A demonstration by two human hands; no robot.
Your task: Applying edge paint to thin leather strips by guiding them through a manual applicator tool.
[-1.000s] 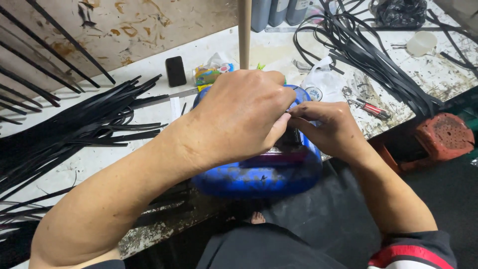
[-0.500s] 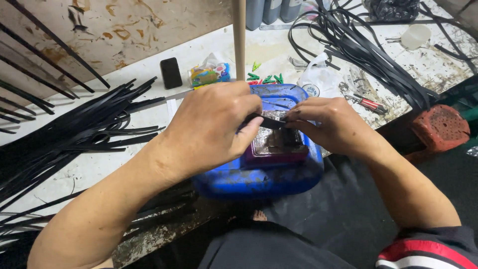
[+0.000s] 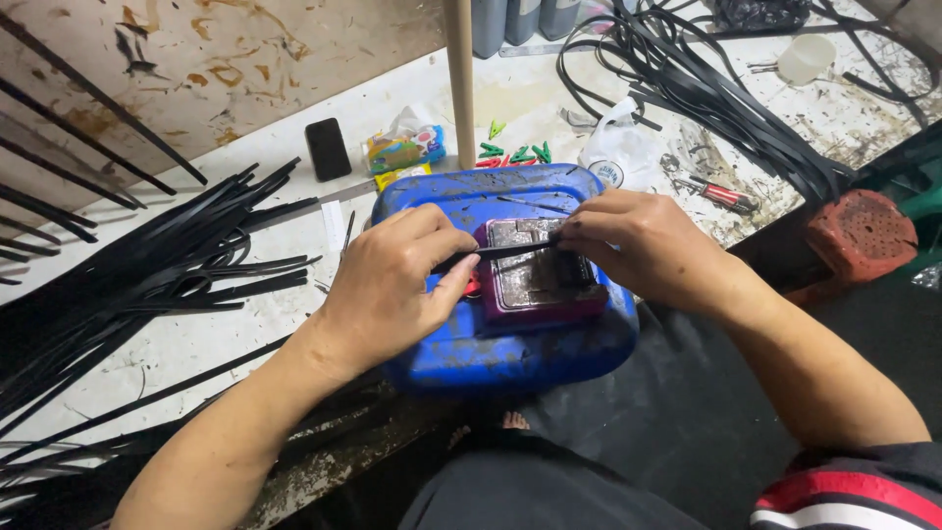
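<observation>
A thin black strip is held level across the top of a purple block, which rests on a blue canister at the tabletop edge. The strip's long axis runs left to right, from one hand to the other. Its left end is pinched by the left hand, its right end by the right hand. Both sets of fingers are pressed together on the strip, at about equal reach.
</observation>
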